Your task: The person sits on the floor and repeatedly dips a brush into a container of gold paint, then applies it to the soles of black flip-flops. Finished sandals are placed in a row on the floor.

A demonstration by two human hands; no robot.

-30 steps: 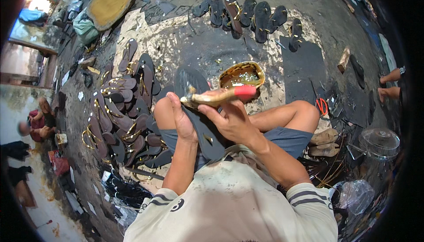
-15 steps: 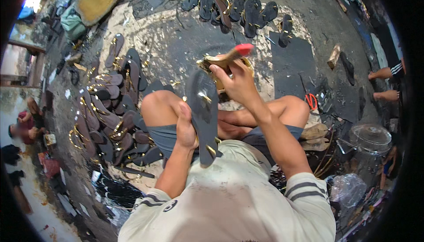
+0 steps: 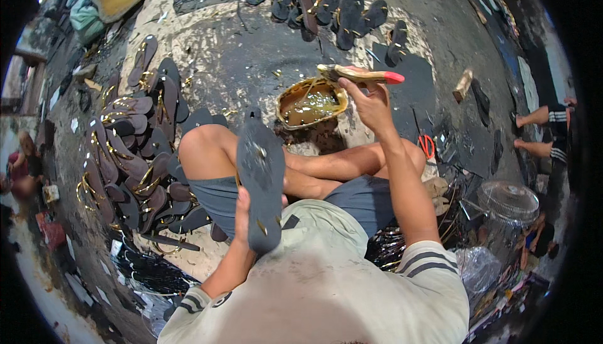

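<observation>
My left hand (image 3: 241, 218) is wrapped round a dark grey sandal sole (image 3: 262, 174), tilted upright with its underside facing me. Short gold strap ends poke through the sole near its middle and lower end. In my right hand (image 3: 372, 105) is a flat wooden brush (image 3: 358, 75) with a red handle end. The brush head hangs over a shallow tub (image 3: 281, 120) of brownish, glossy, glue-like liquid (image 3: 298, 107). Stringy strands run from the brush down into the liquid. The tub sits on the floor just beyond my crossed legs.
A heap of dark sandals with gold straps (image 3: 129, 149) lies on my left. Several more sandals (image 3: 348, 21) form a row at the far side. Red-handled scissors (image 3: 426, 146), a fan (image 3: 509, 203) and a wood block (image 3: 463, 86) are on the right. Another person's legs (image 3: 534, 132) show at far right.
My right hand has drawn the brush away from the sole's upper end, rightward over the tub, which now shows. The sole has turned slightly in my left hand. The whole view has shifted.
</observation>
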